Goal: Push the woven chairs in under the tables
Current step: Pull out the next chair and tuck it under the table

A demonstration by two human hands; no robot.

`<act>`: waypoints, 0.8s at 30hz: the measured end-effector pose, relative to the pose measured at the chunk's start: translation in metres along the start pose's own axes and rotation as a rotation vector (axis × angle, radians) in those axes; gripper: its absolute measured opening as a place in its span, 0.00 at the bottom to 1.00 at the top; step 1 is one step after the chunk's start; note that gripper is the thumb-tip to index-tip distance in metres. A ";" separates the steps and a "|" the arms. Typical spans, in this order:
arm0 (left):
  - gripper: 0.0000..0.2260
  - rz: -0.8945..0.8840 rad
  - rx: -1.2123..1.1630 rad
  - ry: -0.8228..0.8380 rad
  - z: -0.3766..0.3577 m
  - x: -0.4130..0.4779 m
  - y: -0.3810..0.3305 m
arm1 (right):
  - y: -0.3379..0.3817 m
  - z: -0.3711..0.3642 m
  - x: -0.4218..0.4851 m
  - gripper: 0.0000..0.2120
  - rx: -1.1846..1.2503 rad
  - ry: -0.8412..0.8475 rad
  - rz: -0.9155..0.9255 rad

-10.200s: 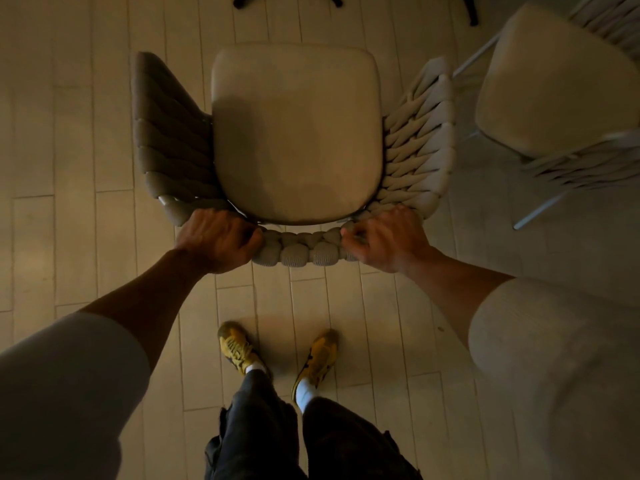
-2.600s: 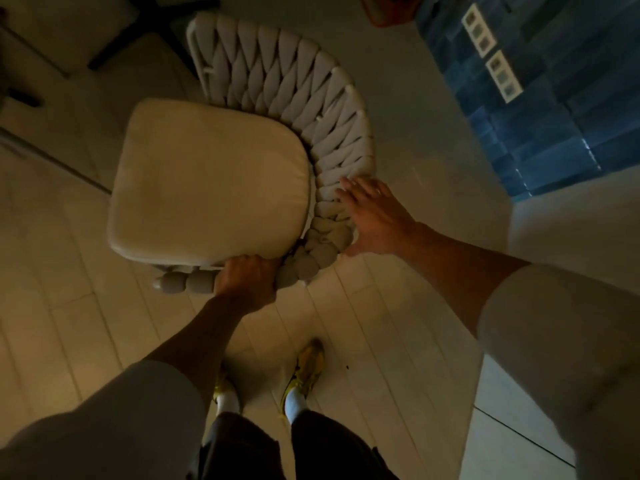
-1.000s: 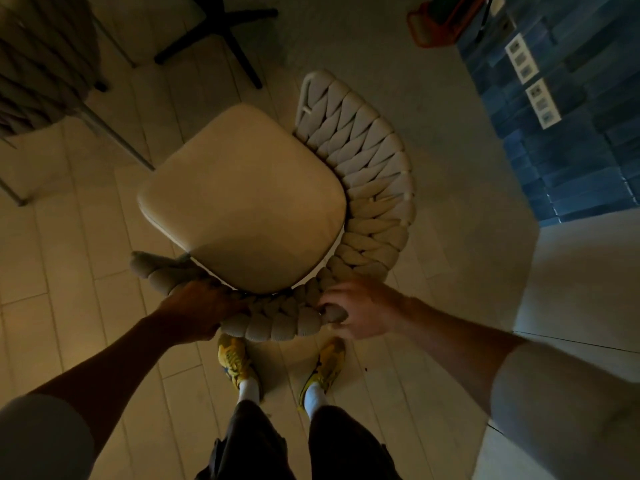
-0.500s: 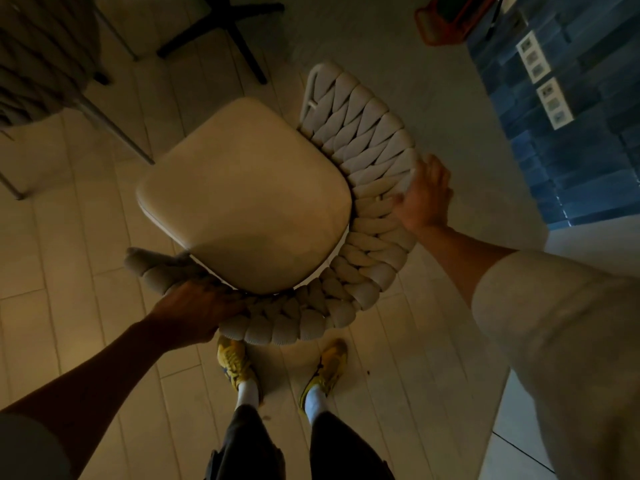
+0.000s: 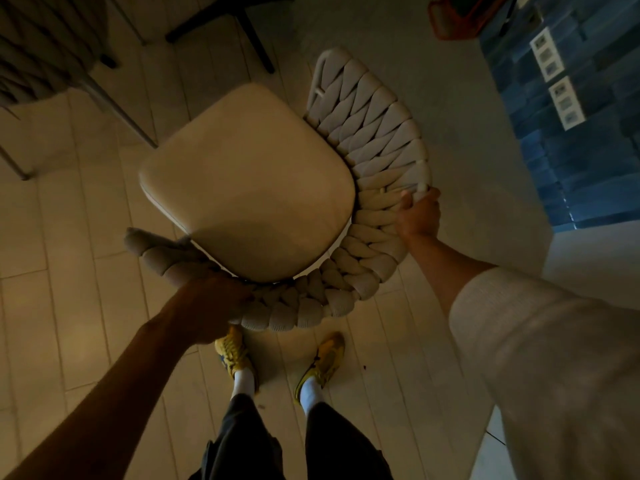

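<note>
Ahead of the chair (image 5: 249,188) stand a table base (image 5: 256,43) and a second chair (image 5: 41,46); the floor (image 5: 467,150) lies open toward the blue wall (image 5: 588,150).

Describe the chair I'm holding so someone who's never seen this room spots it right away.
Start at the blue tiled wall on the right; just left of it is a woven chair with a cream cushion. Unlike the shadowed chair in the upper left corner, the left hand and right hand grip its braided rim.
</note>
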State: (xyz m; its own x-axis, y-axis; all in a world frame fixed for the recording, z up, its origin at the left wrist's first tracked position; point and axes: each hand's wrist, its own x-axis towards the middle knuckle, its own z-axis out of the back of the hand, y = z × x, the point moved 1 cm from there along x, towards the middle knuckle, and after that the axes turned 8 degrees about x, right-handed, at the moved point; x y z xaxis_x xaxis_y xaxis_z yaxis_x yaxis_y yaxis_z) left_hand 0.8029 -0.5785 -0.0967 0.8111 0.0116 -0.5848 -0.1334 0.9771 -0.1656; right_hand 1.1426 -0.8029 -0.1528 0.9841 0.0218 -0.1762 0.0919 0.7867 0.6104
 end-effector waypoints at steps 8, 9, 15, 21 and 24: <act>0.09 0.417 -0.942 -0.583 0.036 0.021 -0.103 | -0.001 0.002 -0.001 0.23 0.004 0.003 0.001; 0.13 0.414 -0.912 -0.558 0.036 0.031 -0.120 | 0.000 0.002 -0.001 0.23 -0.002 0.002 -0.005; 0.41 0.334 -0.357 -0.229 0.003 0.092 -0.194 | -0.001 0.003 0.001 0.22 -0.007 0.024 -0.028; 0.20 0.181 0.006 -0.395 -0.020 0.097 -0.184 | -0.002 0.007 -0.002 0.21 -0.040 0.034 -0.050; 0.20 0.104 0.013 -0.420 -0.022 0.095 -0.176 | -0.003 0.010 -0.010 0.20 -0.041 0.016 -0.076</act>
State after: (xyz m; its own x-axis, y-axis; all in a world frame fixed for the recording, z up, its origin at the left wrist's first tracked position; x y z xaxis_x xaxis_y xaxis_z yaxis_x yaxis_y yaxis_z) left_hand 0.8905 -0.7545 -0.1406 0.9554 0.1933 -0.2233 -0.2221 0.9686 -0.1115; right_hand 1.1338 -0.8111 -0.1451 0.9720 -0.0294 -0.2329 0.1593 0.8112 0.5626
